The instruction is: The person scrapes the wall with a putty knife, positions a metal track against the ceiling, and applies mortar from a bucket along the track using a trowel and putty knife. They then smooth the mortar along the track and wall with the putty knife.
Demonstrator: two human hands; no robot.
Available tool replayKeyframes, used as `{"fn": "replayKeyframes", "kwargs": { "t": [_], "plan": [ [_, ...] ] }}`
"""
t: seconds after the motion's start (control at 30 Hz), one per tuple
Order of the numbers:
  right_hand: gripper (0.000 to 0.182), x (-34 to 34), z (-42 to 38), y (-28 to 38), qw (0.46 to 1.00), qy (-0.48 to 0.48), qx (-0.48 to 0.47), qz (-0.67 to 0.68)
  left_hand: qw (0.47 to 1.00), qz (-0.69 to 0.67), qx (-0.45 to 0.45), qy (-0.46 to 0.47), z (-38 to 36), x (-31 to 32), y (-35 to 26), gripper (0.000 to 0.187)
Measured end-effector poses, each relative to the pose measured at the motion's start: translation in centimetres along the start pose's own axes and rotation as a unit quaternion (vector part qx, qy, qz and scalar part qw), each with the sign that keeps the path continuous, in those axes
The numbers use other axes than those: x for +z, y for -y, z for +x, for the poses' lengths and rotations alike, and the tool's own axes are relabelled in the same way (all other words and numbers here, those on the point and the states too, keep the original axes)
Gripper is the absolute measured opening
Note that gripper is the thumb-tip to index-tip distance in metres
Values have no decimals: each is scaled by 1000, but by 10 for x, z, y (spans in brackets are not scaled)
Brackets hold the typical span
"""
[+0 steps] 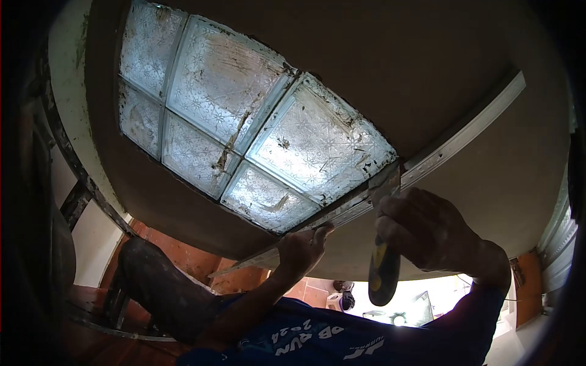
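Note:
My right hand (421,229) is closed round a putty knife (384,268) with a black and yellow handle. The knife's blade points up to the lower right corner of the glass-block panel (244,155), and its tip lies at a long pale perforated strip (464,134). That strip runs diagonally along the panel's edge and reaches past it at both ends. Further left, my left hand (302,250) grips the strip's lower edge; some of its fingers are hidden. Brown smears and bits of mortar cling to the patterned glass.
Smooth brownish plaster (427,55) surrounds the panel. At left stands a stained metal frame (85,171), beside a bent leg in dusty trousers (162,287). Reddish tiles (177,250) and a bright opening (403,302) show below.

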State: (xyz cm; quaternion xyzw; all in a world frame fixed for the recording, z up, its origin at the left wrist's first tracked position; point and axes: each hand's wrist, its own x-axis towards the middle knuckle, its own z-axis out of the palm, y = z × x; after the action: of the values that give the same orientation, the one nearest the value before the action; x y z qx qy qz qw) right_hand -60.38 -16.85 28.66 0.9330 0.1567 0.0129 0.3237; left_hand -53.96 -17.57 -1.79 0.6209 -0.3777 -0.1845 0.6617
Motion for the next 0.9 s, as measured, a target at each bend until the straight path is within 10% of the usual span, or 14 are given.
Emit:
{"fn": "replayKeyframes", "kwargs": {
  "t": [0.9],
  "plan": [
    [30, 6, -13, -11, 995, -47, 47, 81, 1000, -22, -20, 9, 0, -1, 0, 40]
  ]
}}
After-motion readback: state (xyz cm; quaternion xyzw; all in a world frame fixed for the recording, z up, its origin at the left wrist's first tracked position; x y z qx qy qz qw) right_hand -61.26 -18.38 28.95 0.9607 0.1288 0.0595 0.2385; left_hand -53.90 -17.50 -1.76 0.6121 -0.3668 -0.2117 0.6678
